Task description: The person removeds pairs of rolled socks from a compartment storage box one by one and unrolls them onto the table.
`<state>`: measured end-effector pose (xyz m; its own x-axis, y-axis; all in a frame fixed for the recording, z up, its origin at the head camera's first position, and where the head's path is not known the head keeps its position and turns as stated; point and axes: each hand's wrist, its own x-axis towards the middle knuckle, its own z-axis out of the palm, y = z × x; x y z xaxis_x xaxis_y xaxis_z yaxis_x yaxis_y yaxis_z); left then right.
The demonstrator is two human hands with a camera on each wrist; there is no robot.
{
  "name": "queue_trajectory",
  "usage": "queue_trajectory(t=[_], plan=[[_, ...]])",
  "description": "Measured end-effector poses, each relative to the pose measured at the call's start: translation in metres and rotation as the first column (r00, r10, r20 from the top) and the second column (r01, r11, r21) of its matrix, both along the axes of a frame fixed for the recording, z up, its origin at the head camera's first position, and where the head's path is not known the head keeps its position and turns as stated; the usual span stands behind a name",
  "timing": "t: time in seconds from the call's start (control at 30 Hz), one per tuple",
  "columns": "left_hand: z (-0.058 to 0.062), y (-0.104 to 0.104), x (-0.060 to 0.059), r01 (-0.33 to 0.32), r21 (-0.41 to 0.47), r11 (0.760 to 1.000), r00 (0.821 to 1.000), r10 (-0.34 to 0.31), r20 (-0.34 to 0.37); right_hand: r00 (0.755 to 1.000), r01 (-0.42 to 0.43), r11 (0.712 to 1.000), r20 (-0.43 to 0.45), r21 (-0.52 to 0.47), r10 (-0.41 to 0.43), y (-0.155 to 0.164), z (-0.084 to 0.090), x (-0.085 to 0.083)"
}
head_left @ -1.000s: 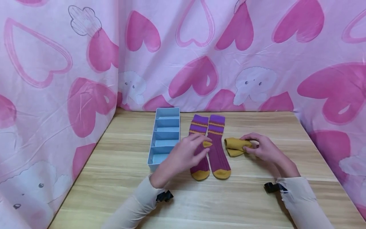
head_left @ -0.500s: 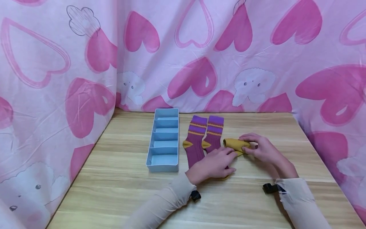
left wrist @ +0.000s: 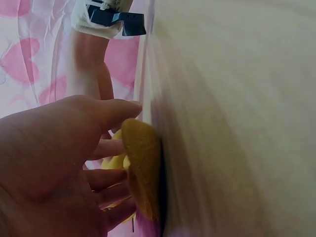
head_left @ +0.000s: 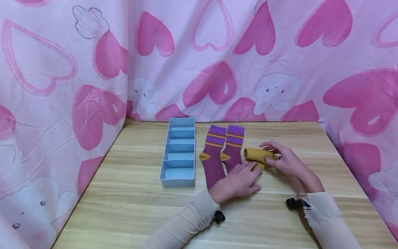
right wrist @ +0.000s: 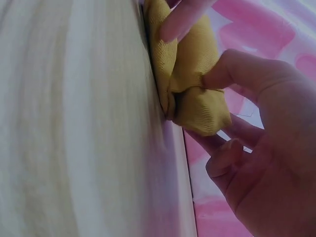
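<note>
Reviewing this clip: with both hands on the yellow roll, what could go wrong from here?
The yellow rolled sock is only pinched by the right hand, so it may unroll if that grip loosens. The left hand lies over the lower part of the purple socks and could drag them out of line. The blue divided tray stands close by and could be nudged.

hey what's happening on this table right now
A person is working on a mustard-yellow sock with both hands. The right hand grips the rolled part of it, and the left hand rests against its near end, lying over the toes of a pair of purple socks laid flat side by side. A light blue divided organizer box sits to the left of the socks on the wooden table.
</note>
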<state>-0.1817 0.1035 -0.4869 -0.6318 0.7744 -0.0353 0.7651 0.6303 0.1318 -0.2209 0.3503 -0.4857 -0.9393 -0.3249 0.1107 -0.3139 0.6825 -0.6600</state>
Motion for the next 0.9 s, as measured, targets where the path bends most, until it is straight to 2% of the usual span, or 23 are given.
queue_trajectory(t=[0.13, 0.27, 0.43, 0.6, 0.77, 0.9], plan=[[-0.0012, 0.0006, 0.0038, -0.007, -0.009, 1.0, 1.0, 0.007, -0.002, 0.998, 0.015, 0.999, -0.055, 0.037, -0.013, -0.0006, 0.0002, 0.0013], [-0.002, 0.0013, 0.0044, -0.001, 0.008, 1.0, 1.0, 0.001, -0.009, 0.998, 0.019, 0.998, -0.055, 0.062, -0.016, -0.0004, 0.0013, 0.0024], [-0.0035, 0.0011, 0.0036, -0.003, 0.054, 0.999, 1.0, 0.002, 0.014, 0.999, -0.005, 0.997, -0.04, 0.08, 0.009, -0.0007, 0.0009, 0.0008], [-0.0028, 0.0002, 0.0037, -0.035, 0.068, 0.997, 0.997, 0.03, 0.064, 1.0, -0.007, 0.999, -0.008, 0.041, 0.007, -0.0013, -0.0018, -0.0028], [-0.0024, 0.0012, 0.0057, -0.044, 0.027, 0.999, 0.998, 0.043, 0.056, 0.999, 0.004, 1.0, 0.036, 0.029, -0.005, -0.0008, -0.0045, -0.0029], [-0.0031, 0.0012, 0.0087, -0.023, 0.017, 1.0, 0.999, 0.022, 0.03, 0.998, 0.019, 0.999, 0.053, 0.046, -0.022, -0.0005, -0.0052, -0.0013]])
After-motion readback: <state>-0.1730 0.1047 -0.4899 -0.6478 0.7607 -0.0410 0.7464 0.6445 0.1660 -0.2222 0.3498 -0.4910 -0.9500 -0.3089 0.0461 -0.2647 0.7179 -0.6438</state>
